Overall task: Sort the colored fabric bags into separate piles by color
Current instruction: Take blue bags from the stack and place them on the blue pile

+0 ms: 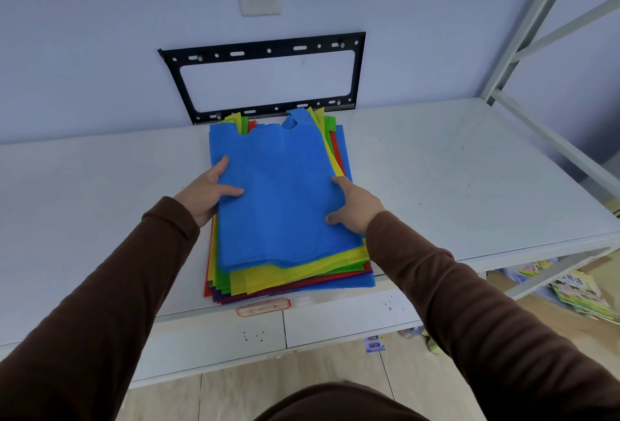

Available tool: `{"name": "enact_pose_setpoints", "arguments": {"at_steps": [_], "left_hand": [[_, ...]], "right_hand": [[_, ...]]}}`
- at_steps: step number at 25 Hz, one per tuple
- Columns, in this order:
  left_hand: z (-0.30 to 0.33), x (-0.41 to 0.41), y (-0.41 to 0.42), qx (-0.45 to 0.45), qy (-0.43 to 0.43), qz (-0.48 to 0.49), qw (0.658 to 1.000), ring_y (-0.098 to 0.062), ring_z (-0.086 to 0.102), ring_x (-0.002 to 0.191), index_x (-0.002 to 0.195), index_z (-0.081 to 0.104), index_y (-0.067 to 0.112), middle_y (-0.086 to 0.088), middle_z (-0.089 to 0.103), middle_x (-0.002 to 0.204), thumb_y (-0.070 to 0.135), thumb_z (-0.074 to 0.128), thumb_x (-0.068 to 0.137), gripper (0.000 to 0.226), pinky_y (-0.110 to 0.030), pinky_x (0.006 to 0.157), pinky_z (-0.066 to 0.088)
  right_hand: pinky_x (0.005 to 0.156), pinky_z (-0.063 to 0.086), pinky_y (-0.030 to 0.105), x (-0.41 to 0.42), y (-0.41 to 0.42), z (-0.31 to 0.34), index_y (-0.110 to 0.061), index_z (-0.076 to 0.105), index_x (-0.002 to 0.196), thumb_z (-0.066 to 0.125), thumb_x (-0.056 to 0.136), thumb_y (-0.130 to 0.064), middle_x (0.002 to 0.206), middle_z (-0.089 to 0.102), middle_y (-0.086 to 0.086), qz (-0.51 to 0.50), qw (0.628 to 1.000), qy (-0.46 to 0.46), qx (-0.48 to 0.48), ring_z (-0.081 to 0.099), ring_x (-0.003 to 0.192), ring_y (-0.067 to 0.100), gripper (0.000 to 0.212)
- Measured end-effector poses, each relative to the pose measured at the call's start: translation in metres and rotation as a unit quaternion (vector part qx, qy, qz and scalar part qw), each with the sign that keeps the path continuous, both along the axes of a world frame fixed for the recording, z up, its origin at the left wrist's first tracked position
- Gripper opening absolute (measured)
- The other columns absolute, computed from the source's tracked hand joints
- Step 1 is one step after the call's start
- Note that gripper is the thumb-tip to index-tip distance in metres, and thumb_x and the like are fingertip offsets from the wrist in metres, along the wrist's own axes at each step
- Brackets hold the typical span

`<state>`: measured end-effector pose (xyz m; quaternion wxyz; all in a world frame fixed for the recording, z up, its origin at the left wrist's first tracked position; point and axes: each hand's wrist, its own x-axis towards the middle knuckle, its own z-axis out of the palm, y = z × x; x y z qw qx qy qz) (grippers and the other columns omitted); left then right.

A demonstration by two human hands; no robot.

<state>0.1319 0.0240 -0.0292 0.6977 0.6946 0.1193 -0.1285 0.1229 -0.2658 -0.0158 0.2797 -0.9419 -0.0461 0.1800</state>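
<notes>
One mixed stack of flat fabric bags lies in the middle of the white table [453, 185]. A blue bag [281, 192] is on top. Under it show the edges of yellow bags [295, 274], green bags [222, 278], red bags [207, 281] and another blue bag [365, 281]. My left hand [206, 190] holds the left edge of the top blue bag, thumb on top and fingers beneath. On the bag's right edge my right hand [355, 207] grips in the same way. Both sleeves are brown.
A black metal wall bracket [265, 51] hangs just behind the stack. A light metal shelf frame [523, 51] stands at the right. Books and papers [577, 293] lie on the floor at the right, below the table. A label [263, 307] is stuck on the table's front edge.
</notes>
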Motion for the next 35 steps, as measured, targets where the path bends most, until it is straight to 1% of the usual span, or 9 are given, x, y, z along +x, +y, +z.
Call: {"name": "enact_pose_setpoints", "arguments": {"at_steps": [5, 9, 13, 17, 20, 24, 28, 32, 35], "left_hand": [[0.019, 0.008, -0.001, -0.01, 0.001, -0.001, 1.0, -0.019, 0.062, 0.109, 0.155, 0.015, 0.025, 0.007, 0.052, 0.133, -0.007, 0.055, 0.09, 0.083, -0.029, 0.076, 0.059], [0.046, 0.027, -0.024, 0.005, -0.036, 0.023, 0.999, -0.02, 0.056, 0.116, 0.154, 0.024, 0.022, 0.005, 0.046, 0.145, -0.003, 0.052, 0.094, 0.071, -0.034, 0.091, 0.049], [0.112, 0.071, -0.085, 0.016, -0.142, 0.013, 0.99, -0.022, 0.054, 0.116, 0.156, 0.01, 0.021, 0.003, 0.032, 0.154, -0.006, 0.049, 0.094, 0.078, -0.026, 0.077, 0.056], [0.16, 0.116, -0.191, -0.025, -0.246, -0.035, 0.968, -0.02, 0.054, 0.126, 0.156, 0.007, 0.021, 0.001, 0.038, 0.152, -0.008, 0.052, 0.091, 0.084, -0.036, 0.1, 0.05], [0.153, 0.13, -0.289, -0.024, -0.257, -0.086, 0.962, -0.016, 0.053, 0.126, 0.156, 0.006, 0.02, 0.002, 0.04, 0.15, -0.01, 0.053, 0.09, 0.087, -0.032, 0.1, 0.049], [0.076, 0.141, -0.394, 0.001, -0.175, -0.086, 0.981, -0.017, 0.053, 0.118, 0.156, 0.009, 0.02, 0.001, 0.034, 0.155, -0.014, 0.051, 0.089, 0.086, -0.024, 0.088, 0.053], [-0.009, 0.145, -0.436, 0.079, -0.001, -0.091, 0.993, -0.03, 0.05, 0.128, 0.156, 0.01, 0.021, -0.007, 0.033, 0.156, -0.009, 0.057, 0.089, 0.088, -0.043, 0.103, 0.045], [-0.029, 0.14, -0.445, 0.228, 0.009, -0.061, 0.972, -0.029, 0.042, 0.136, 0.154, 0.017, 0.01, -0.009, 0.032, 0.156, -0.006, 0.062, 0.087, 0.083, -0.036, 0.112, 0.037], [-0.018, 0.137, -0.449, 0.246, -0.005, -0.047, 0.968, -0.027, 0.044, 0.134, 0.154, 0.021, 0.012, -0.008, 0.035, 0.154, -0.006, 0.062, 0.086, 0.081, -0.027, 0.107, 0.039]], "right_hand": [[0.095, 0.054, 0.037, 0.01, -0.01, 0.01, -0.026, 0.037, 0.15, 0.062, 0.084, 0.009, 0.135, 0.056, 0.006, -0.047, 0.934, 0.112, 0.336, 0.061, 0.112, 0.028, 0.079], [0.093, 0.053, 0.03, 0.032, -0.03, 0.044, -0.02, 0.058, 0.135, 0.053, 0.086, 0.012, 0.132, 0.061, 0.009, -0.052, 0.934, 0.046, 0.35, 0.064, 0.106, 0.024, 0.059], [0.093, 0.052, 0.025, 0.065, -0.084, 0.109, -0.024, 0.061, 0.133, 0.055, 0.084, 0.008, 0.128, 0.064, 0.003, -0.076, 0.929, -0.048, 0.358, 0.064, 0.106, 0.019, 0.058], [0.097, 0.052, 0.028, 0.068, -0.202, 0.163, -0.031, 0.063, 0.128, 0.058, 0.083, 0.006, 0.13, 0.064, -0.004, -0.112, 0.897, -0.138, 0.405, 0.064, 0.114, 0.016, 0.058], [0.094, 0.053, 0.028, 0.058, -0.305, 0.156, -0.03, 0.061, 0.13, 0.055, 0.086, 0.009, 0.129, 0.065, -0.004, -0.135, 0.88, -0.129, 0.437, 0.067, 0.111, 0.014, 0.059], [0.084, 0.058, 0.026, 0.065, -0.404, 0.078, -0.021, 0.052, 0.14, 0.05, 0.085, 0.016, 0.121, 0.066, 0.002, -0.196, 0.884, -0.041, 0.423, 0.071, 0.089, 0.012, 0.066], [0.074, 0.059, 0.031, 0.07, -0.44, -0.01, -0.019, 0.045, 0.145, 0.051, 0.087, 0.014, 0.121, 0.063, 0.013, -0.232, 0.907, 0.081, 0.343, 0.066, 0.081, 0.023, 0.067], [0.079, 0.058, 0.035, 0.079, -0.451, -0.041, -0.017, 0.047, 0.143, 0.052, 0.091, 0.008, 0.125, 0.06, 0.012, -0.236, 0.93, 0.042, 0.279, 0.065, 0.088, 0.028, 0.058], [0.091, 0.05, 0.031, 0.09, -0.454, -0.045, -0.02, 0.046, 0.144, 0.054, 0.092, 0.002, 0.14, 0.052, 0.009, -0.2, 0.958, -0.016, 0.207, 0.059, 0.108, 0.025, 0.058]]}}
